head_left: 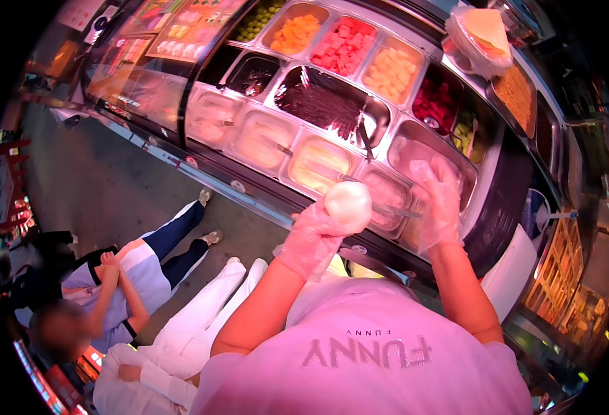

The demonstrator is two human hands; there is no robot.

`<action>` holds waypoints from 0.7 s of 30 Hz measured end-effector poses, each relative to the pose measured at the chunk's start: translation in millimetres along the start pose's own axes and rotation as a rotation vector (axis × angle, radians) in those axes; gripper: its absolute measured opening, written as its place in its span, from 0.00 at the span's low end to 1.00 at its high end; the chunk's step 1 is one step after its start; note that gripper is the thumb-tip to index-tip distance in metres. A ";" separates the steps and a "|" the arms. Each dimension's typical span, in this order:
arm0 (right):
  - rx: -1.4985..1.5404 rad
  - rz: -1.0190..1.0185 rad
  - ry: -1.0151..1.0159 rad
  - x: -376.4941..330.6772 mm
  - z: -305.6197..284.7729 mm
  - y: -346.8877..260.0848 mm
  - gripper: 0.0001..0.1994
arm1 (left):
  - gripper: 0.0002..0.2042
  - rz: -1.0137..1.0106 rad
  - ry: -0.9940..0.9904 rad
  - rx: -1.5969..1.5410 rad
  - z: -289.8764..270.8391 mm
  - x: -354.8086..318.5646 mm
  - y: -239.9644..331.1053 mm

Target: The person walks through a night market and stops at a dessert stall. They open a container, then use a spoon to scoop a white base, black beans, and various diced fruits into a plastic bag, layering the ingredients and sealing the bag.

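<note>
My left hand (309, 238), in a clear plastic glove, is closed round the underside of a smooth white dough-like ball (348, 207). The ball is in front of the near row of trays. Also gloved, my right hand (440, 204) is over the near edge of a metal pan (418, 138) at the right end of the counter. Its fingers point away from me and look apart, with nothing visible in them. A metal utensil handle (396, 210) lies across a tray between my hands. Pale creamy fillings (318, 164) lie in trays just beyond the ball.
Farther back, pans hold orange cubes (295, 33), red cubes (344, 45), yellow cubes (391, 71) and a dark filling (322, 100). A plastic-wrapped container (481, 41) stands at the far right. Left of the counter are a glass display case (138, 76) and two people (135, 277).
</note>
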State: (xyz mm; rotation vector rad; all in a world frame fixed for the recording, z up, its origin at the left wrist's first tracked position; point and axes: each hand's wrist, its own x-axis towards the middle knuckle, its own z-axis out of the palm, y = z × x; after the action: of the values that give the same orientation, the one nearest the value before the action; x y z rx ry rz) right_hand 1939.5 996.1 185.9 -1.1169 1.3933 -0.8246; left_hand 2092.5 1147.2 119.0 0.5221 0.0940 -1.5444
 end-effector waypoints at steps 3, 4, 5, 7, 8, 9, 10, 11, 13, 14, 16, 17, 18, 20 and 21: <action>-0.401 -0.937 -0.615 0.3 -13.1 -8.1 0.21 | 0.32 0.024 0.024 0.052 15.6 -2.2 -5.7; -0.515 -1.143 -0.794 -4.6 -14.9 -10.3 0.23 | 0.31 0.004 0.051 0.024 24.4 -4.4 -8.7; -0.616 -1.187 -0.812 -13.2 -12.7 -5.9 0.25 | 0.31 -0.020 0.025 0.071 24.1 -4.4 -13.0; -0.754 -1.290 -0.748 -23.5 -12.3 25.0 0.28 | 0.31 -0.066 -0.027 0.166 19.8 -11.0 -22.8; -0.789 -1.351 -0.674 -24.2 -13.4 40.1 0.29 | 0.30 -0.037 -0.018 0.136 25.9 -14.0 -27.3; -0.859 -1.312 -0.712 -28.1 -14.1 37.6 0.30 | 0.31 -0.041 0.027 0.132 32.7 -16.6 -31.0; -0.928 -1.270 -0.749 -32.2 -16.2 30.8 0.30 | 0.31 -0.047 0.071 0.127 40.6 -18.3 -34.5; -0.997 -1.215 -0.784 -37.0 -21.1 27.9 0.31 | 0.32 -0.062 0.119 0.123 45.1 -21.9 -39.7; -1.079 -1.155 -0.896 -35.0 -31.3 29.2 0.30 | 0.34 -0.107 0.047 0.094 8.0 -23.7 -58.1; -1.031 -1.108 -0.961 -29.2 -34.2 27.0 0.28 | 0.35 -0.119 0.014 0.046 -22.1 -25.1 -71.3; -0.637 -0.583 -1.113 -16.4 -48.7 6.6 0.23 | 0.37 -0.082 0.020 -0.027 -23.9 -17.9 -85.9; -0.403 -0.368 -1.012 -6.1 -62.5 -1.1 0.21 | 0.37 -0.020 0.069 -0.044 5.0 -13.0 -89.2; -0.146 -0.190 -0.861 4.4 -78.4 -8.1 0.18 | 0.38 0.023 0.102 -0.063 24.2 -3.8 -90.0; -0.039 -0.363 -0.356 45.1 -110.1 16.3 0.14 | 0.38 0.036 0.104 -0.074 31.1 7.8 -87.3; -0.019 -0.170 -0.073 73.1 -131.1 44.2 0.13 | 0.39 0.045 0.104 -0.077 35.1 13.2 -85.2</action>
State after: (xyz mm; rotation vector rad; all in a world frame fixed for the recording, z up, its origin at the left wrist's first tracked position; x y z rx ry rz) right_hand 1807.4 926.0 139.5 -1.2804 1.2607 -0.8844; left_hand 2001.7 1126.8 122.9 0.5401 0.2191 -1.4634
